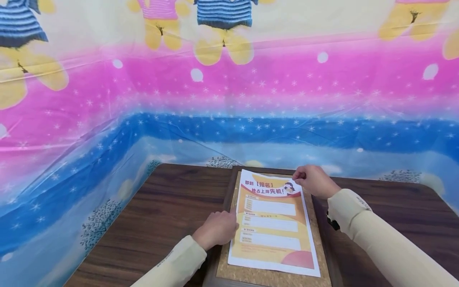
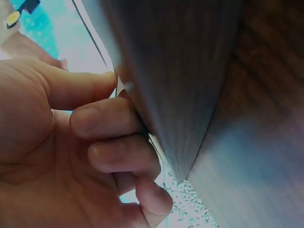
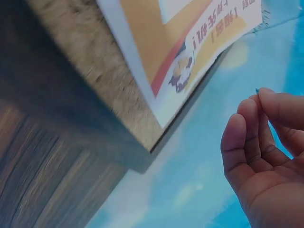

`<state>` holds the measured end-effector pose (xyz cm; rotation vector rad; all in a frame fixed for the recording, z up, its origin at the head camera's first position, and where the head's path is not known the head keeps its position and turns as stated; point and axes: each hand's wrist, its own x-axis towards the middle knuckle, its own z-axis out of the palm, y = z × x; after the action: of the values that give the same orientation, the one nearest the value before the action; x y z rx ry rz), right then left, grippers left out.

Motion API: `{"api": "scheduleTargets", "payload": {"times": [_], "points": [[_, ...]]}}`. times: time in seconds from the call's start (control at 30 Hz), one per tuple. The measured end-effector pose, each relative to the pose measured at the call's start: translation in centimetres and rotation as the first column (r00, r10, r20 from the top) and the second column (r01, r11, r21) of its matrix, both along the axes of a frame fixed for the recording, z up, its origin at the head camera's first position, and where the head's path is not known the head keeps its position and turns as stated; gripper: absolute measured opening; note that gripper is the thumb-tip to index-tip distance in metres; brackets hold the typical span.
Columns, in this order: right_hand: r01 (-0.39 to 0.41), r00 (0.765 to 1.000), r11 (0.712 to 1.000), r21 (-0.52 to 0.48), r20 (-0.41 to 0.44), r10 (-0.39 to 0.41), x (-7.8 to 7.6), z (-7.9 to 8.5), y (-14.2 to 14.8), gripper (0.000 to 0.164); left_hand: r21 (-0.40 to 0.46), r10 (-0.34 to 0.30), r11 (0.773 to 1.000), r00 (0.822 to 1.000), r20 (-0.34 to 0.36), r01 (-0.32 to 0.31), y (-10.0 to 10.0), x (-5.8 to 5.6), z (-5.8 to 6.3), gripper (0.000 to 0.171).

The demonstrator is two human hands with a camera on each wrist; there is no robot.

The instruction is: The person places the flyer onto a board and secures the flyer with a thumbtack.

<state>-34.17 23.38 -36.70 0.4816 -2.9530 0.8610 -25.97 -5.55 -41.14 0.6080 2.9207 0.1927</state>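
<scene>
I see a cork board on the bench, with a bright paper lying on it. The left hand seems to pinch the paper's left edge. Farther off, the right hand pinches a tiny thing near the top right corner. I guess it's pinning time: next needs still paper, gentle push

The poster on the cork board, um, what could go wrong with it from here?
The right hand pinches a tiny object, perhaps a pin, which could slip and be hard to spot on the dark table. The poster looks slightly askew on the cork board, its left margin wider at the near end, so it may end up crooked. The left hand touches the poster's left edge, so a tug might crease it.
</scene>
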Motion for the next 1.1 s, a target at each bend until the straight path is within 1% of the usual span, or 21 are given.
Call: {"api": "scheduleTargets", "payload": {"times": [0.07,0.1,0.27,0.33,0.4,0.5,0.67,0.73,0.8,0.93,1.0,1.1], "points": [[-0.001,1.0,1.0,-0.009,0.029,0.001,-0.7,-0.1,-0.7,0.007,-0.014,-0.008,1.0,1.0,0.019,0.008,0.0,0.0,0.1,0.04],[-0.006,0.999,1.0,-0.009,0.037,0.006,-0.9,-0.1,-1.1,0.008,-0.021,-0.004,1.0,1.0,0.018,0.004,0.0,-0.1,0.2,0.041],[-0.015,0.997,1.0,-0.007,0.074,0.015,-2.2,-0.2,-2.6,0.009,-0.019,0.023,1.0,0.998,0.054,-0.022,0.0,-0.3,0.1,0.047],[-0.017,0.995,1.0,-0.014,0.099,0.019,-2.6,-0.5,-2.8,0.01,-0.024,0.023,0.999,0.998,0.052,-0.022,0.0,-0.3,0.0,0.049],[-0.018,0.992,0.999,-0.027,0.121,0.021,-3.0,-0.7,-3.0,0.011,-0.027,0.024,0.999,0.999,0.047,-0.023,0.1,-0.2,0.0,0.048],[-0.026,0.988,0.998,-0.052,0.149,0.033,-3.5,-1.2,-3.3,0.013,-0.042,0.027,0.999,0.999,0.021,-0.026,0.2,-0.2,0.0,0.047],[-0.012,0.988,0.997,-0.073,0.155,0.023,-4.3,-2.0,-4.1,0.013,-0.058,0.04,0.997,0.999,-0.011,-0.04,0.1,-0.1,-0.1,0.052],[-0.003,0.988,0.997,-0.075,0.153,0.015,-4.7,-2.4,-4.3,0.013,-0.067,0.032,0.997,0.999,-0.03,-0.034,-0.1,0.0,-0.1,0.05],[0.003,0.988,0.997,-0.075,0.156,0.009,-5.1,-2.8,-4.4,0.013,-0.082,0.013,0.996,0.999,-0.052,-0.018,-0.3,0.0,-0.1,0.048],[0.027,0.983,0.996,-0.079,0.184,-0.012,-6.1,-3.8,-4.3,0.013,-0.093,-0.035,0.995,0.996,-0.085,0.027,-0.6,0.1,-0.1,0.027],[0.049,0.979,0.996,-0.077,0.204,-0.033,-6.6,-4.2,-4.2,0.013,-0.086,-0.05,0.995,0.995,-0.085,0.042,-0.7,0.1,-0.2,0.019],[0.066,0.973,0.994,-0.084,0.227,-0.045,-7.3,-4.6,-4.1,0.012,-0.079,-0.054,0.996,0.996,-0.065,0.049,-0.8,-0.1,-0.2,0.017]]}}
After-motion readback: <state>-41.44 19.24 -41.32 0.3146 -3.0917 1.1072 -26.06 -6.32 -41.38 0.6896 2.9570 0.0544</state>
